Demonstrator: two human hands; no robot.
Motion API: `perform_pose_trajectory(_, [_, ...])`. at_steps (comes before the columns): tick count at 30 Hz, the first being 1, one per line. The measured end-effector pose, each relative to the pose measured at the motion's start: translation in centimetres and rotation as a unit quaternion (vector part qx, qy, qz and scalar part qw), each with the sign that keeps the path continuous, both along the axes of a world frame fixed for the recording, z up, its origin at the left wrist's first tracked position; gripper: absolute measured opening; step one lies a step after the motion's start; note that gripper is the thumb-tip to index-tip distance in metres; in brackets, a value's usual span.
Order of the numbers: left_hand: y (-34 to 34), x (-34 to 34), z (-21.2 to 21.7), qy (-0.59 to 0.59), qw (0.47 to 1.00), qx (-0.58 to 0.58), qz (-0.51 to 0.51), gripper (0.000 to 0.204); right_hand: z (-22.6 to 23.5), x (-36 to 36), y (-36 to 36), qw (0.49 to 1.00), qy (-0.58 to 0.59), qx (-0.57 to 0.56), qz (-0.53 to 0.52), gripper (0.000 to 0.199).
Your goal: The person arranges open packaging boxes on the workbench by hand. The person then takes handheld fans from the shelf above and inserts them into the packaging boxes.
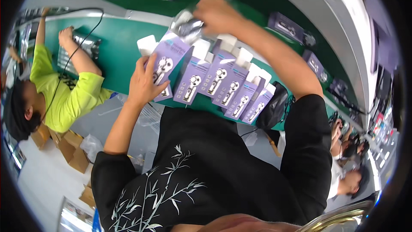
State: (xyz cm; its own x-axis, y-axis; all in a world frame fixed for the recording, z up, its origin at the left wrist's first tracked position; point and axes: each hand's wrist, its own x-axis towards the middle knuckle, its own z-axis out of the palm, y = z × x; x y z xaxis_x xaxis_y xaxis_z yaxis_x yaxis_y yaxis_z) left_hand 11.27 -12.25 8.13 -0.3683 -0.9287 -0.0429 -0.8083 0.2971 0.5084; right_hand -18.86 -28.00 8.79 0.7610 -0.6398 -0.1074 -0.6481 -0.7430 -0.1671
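Note:
My left hand (146, 79) is wrapped around the lower side of a tilted purple printed box (169, 54), which is lifted above the other boxes. At the box's open top is a blurred, shiny grey thing in clear plastic (187, 26). Beside it, my right hand (216, 13) is closed in a fist, smeared by motion; what its fingers grip is hidden. To the right, several matching purple boxes (220, 74) stand in a row, their white top flaps (246, 55) raised. Each box front carries a picture of a handheld device.
The green bench (118, 56) runs across, with a shelf of purple boxes (286, 26) behind. A black bag (272, 105) lies at the row's right end. At left, a co-worker in a yellow-green shirt (71, 103) handles silvery packs (81, 51); a black cable (102, 15) arches there.

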Motion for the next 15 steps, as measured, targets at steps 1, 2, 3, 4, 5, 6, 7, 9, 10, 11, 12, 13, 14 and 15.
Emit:
perform_pose_trajectory(1, [-1.3,-1.4,0.3,0.021,0.998,-0.032,-0.055,0.098,-0.5,-0.2,2.6,0.994,-0.092,-0.046,0.039,0.028])
perform_pose_trajectory(2, [-2.6,-2.8,0.4,0.028,0.992,-0.036,-0.122,0.097,-0.9,-0.7,4.5,0.995,-0.090,-0.032,0.043,0.023])
perform_pose_trajectory(3, [-3.3,-4.5,0.6,0.028,0.989,-0.019,-0.146,0.097,-1.6,-2.8,5.9,0.996,-0.082,-0.033,0.023,0.023])
perform_pose_trajectory(4, [-4.0,-5.7,0.4,0.052,0.981,-0.047,-0.183,0.096,-2.2,-5.5,7.4,0.996,-0.084,-0.017,-0.037,0.022])
perform_pose_trajectory(5, [-4.8,-6.7,0.0,0.075,0.971,-0.075,-0.216,0.095,-2.8,-8.2,8.9,0.992,-0.088,0.001,-0.095,0.020])
perform_pose_trajectory(6, [-6.0,-7.8,0.0,0.094,0.968,-0.088,-0.214,0.092,-3.2,-12.0,10.3,0.984,-0.034,0.047,-0.168,0.021])
perform_pose_trajectory(7, [-7.4,-8.8,0.0,0.110,0.967,-0.102,-0.207,0.089,-3.8,-16.6,11.7,0.967,0.016,0.092,-0.235,0.021])
perform_pose_trajectory(9, [-11.5,-10.0,-2.6,0.054,0.973,-0.168,-0.150,0.085,-7.4,-27.3,16.2,0.927,0.043,0.015,-0.371,0.026])
perform_pose_trajectory(10, [-13.5,-10.1,-3.7,0.007,0.972,-0.207,-0.111,0.083,-6.8,-30.1,17.1,0.900,0.037,0.042,-0.431,0.027])
perform_pose_trajectory(11, [-15.6,-10.4,-5.2,-0.020,0.972,-0.221,-0.072,0.080,-6.5,-33.0,17.9,0.890,0.057,-0.005,-0.453,0.030])
perform_pose_trajectory(12, [-17.9,-11.1,-6.9,-0.043,0.970,-0.237,-0.034,0.077,-7.1,-36.1,19.5,0.900,0.039,-0.109,-0.419,0.030])
perform_pose_trajectory(13, [-19.9,-11.4,-8.3,-0.070,0.969,-0.236,-0.011,0.077,-7.0,-36.2,18.8,0.906,0.030,-0.109,-0.409,0.030])
perform_pose_trajectory(14, [-21.2,-11.4,-9.3,-0.099,0.967,-0.235,0.014,0.077,-6.3,-35.6,18.1,0.900,0.023,-0.069,-0.430,0.030])
perform_pose_trajectory(15, [-21.7,-11.6,-10.2,-0.106,0.966,-0.236,0.024,0.077,-5.6,-34.6,17.2,0.891,0.019,-0.031,-0.453,0.030])
